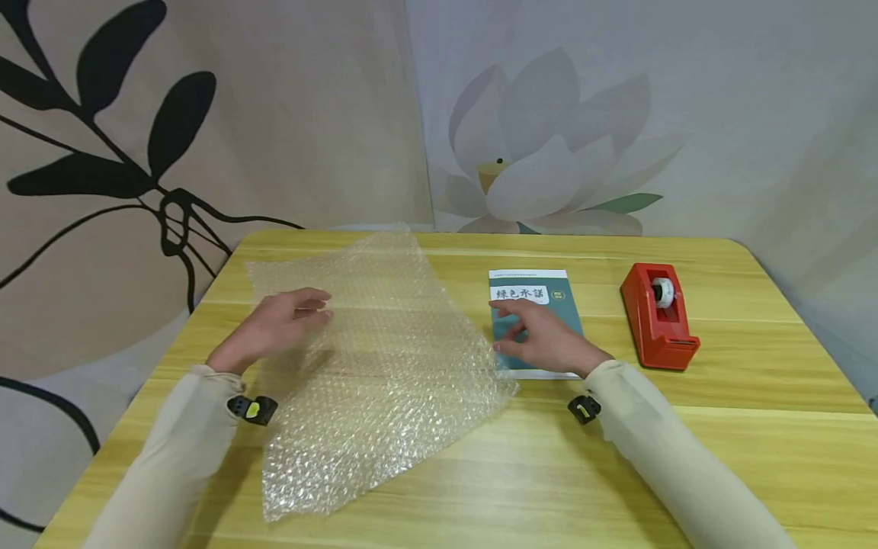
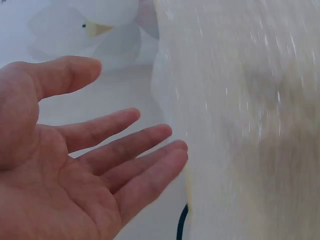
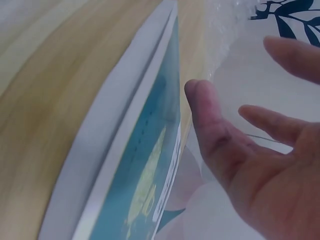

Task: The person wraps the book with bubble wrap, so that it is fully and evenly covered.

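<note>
A sheet of clear bubble wrap (image 1: 384, 366) lies spread on the left and middle of the wooden table. Over its left part hovers my left hand (image 1: 284, 324); in the left wrist view its fingers (image 2: 145, 140) are nearly straight and hold nothing. A teal book (image 1: 549, 358) with a white title label lies flat to the right, its lower left corner close to the wrap's edge. My right hand (image 1: 545, 335) is above the book and hides part of its cover. The right wrist view shows loosely bent fingers (image 3: 207, 102) apart from the book, with nothing between them.
A red tape dispenser (image 1: 660, 320) with a roll of tape stands on the table to the right of the book. Behind the wooden table (image 1: 754, 427) hangs a backdrop (image 1: 329, 114) printed with dark leaves and a pale flower.
</note>
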{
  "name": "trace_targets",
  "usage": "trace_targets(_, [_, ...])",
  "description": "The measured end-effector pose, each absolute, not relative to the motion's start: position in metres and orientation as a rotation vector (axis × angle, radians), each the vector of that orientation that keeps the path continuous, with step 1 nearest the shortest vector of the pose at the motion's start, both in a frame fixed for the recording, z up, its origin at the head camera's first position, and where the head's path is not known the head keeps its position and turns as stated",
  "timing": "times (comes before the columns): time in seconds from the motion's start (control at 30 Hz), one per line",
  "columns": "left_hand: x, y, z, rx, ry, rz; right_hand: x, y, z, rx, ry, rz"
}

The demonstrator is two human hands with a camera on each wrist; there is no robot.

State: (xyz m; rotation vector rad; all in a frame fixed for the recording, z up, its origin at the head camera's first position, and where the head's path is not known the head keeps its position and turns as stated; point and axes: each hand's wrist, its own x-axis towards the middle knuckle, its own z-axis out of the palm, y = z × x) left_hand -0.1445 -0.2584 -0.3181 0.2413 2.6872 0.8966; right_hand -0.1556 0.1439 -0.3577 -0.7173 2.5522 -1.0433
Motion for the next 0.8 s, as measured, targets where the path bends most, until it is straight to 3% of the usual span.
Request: trace_targets(0.8, [-0.159, -0.211, -0.328, 0.404, 2.478, 1.14, -0.147, 0.168, -0.353, -0.613, 2.693, -1.03])
